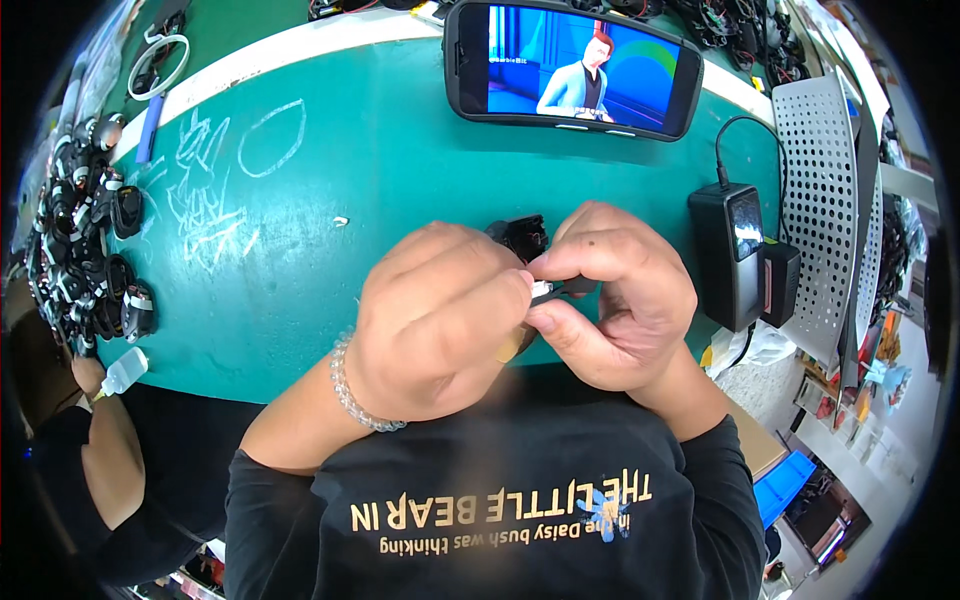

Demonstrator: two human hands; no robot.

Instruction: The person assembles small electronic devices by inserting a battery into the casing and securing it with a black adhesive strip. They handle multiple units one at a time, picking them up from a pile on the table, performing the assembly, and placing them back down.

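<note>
My left hand (430,320), with a clear beaded bracelet at its wrist, is closed in a pinch over the green table (300,330). Its fingertips meet a small white connector-like piece (541,290). My right hand (625,300) is closed too, thumb and forefinger pinching a short black piece (575,286) that runs up to the white one. Just beyond the fingers sits a glossy black plastic part (522,236), partly hidden by my hands; whether it is joined to the held pieces I cannot tell.
A phone (575,70) playing a cartoon leans at the back. To the right stand a black device with a screen (735,255) and a perforated metal panel (820,190). Black devices (85,230) pile up at left, near another person's hand (88,375) and a small bottle (124,371).
</note>
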